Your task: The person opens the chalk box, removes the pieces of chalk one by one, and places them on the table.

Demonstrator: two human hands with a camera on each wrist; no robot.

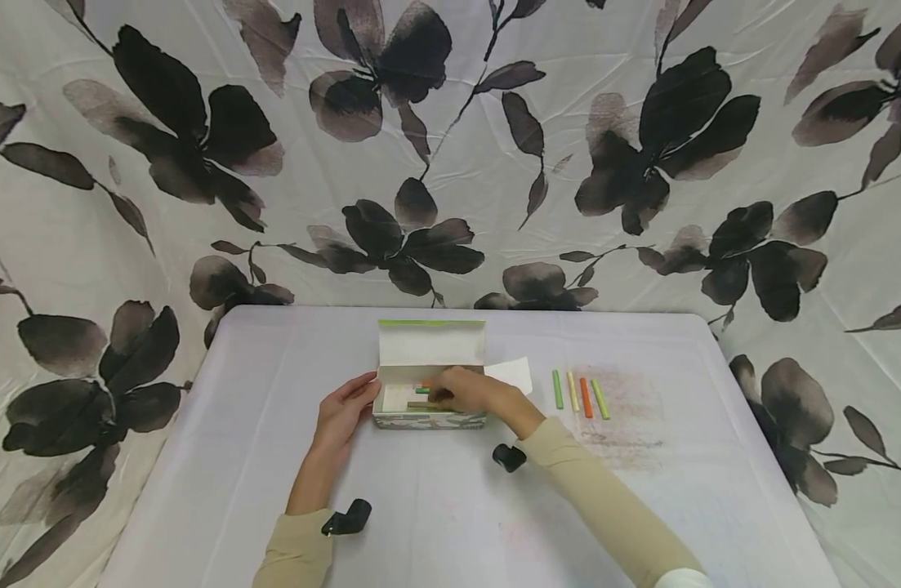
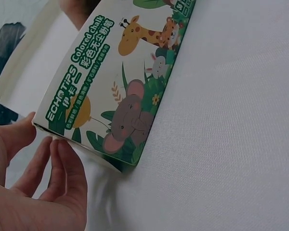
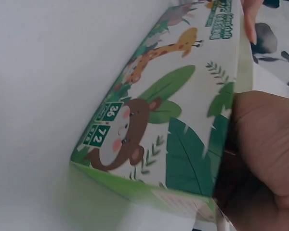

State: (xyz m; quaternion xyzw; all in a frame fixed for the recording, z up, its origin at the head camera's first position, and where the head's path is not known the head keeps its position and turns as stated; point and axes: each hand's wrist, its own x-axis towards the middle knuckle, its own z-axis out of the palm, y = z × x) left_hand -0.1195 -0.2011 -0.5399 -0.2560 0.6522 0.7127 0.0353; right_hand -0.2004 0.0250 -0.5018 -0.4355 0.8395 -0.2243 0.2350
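A chalk box [image 1: 428,420] with printed animals and the words "Colored chalk" stands on the table, its lid [image 1: 431,343] raised at the back. My left hand [image 1: 343,408] holds the box's left end; in the left wrist view the thumb is at the upper corner and the bent fingers touch the end panel. My right hand [image 1: 461,389] reaches down inside the box from the right. The front wall hides its fingertips in the right wrist view, so I cannot tell whether they grip a stick. Several chalk sticks, among them an olive one [image 1: 422,404], lie inside by the fingers.
To the right of the box lie a green chalk [image 1: 557,389], a pale yellow chalk [image 1: 572,392], an orange chalk [image 1: 586,398] and a lime chalk [image 1: 600,399]. Reddish-brown smudges mark the white tablecloth [image 1: 626,445] there. A side flap [image 1: 510,373] sticks out rightward. A floral curtain hangs behind.
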